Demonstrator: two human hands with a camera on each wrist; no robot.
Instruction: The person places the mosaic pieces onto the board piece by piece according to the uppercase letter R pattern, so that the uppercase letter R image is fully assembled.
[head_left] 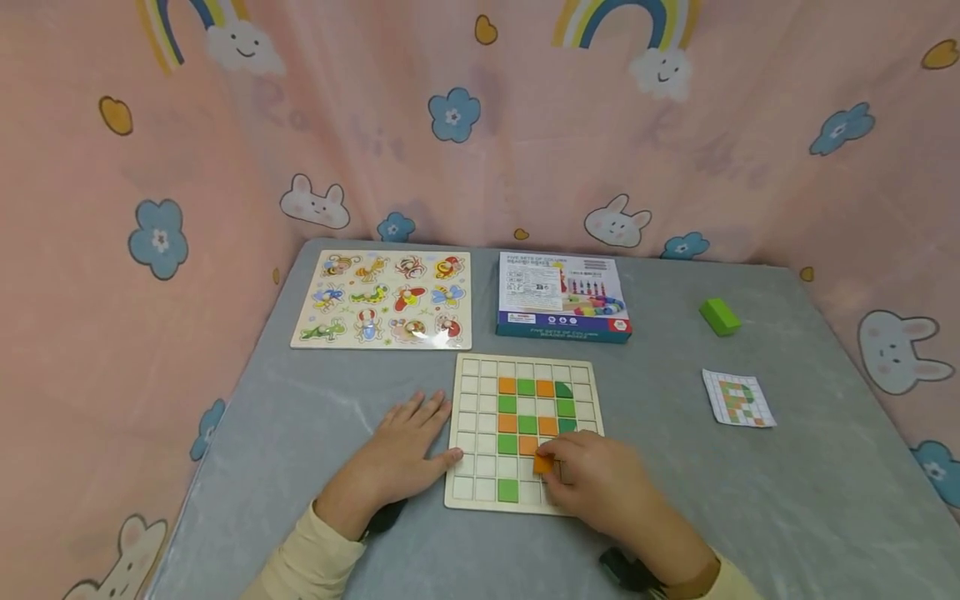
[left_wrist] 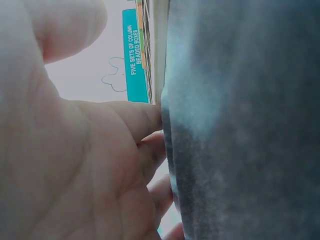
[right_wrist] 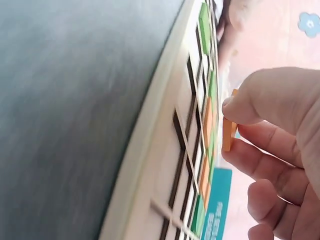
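In the head view a wooden grid board point(head_left: 472, 493) lies on the table, with orange and green tiles in some of its squares. My right hand point(head_left: 603, 479) pinches an orange square tile point(head_left: 542, 464) between thumb and fingers, over the lower right part of the board. The right wrist view shows this orange tile point(right_wrist: 228, 134) held on edge, apart from the board's surface. My left hand point(head_left: 397, 454) lies spread at the board's left side, its thumb touching the left rim. Part of the board's right side is hidden under the right hand.
A pattern card point(head_left: 738, 398) and a green block point(head_left: 720, 317) lie on the right of the grey-covered table point(head_left: 675, 358). Behind the board are an insect puzzle point(head_left: 382, 298) and a bead-set box point(head_left: 562, 296). A pink printed curtain point(head_left: 360, 108) stands around the table.
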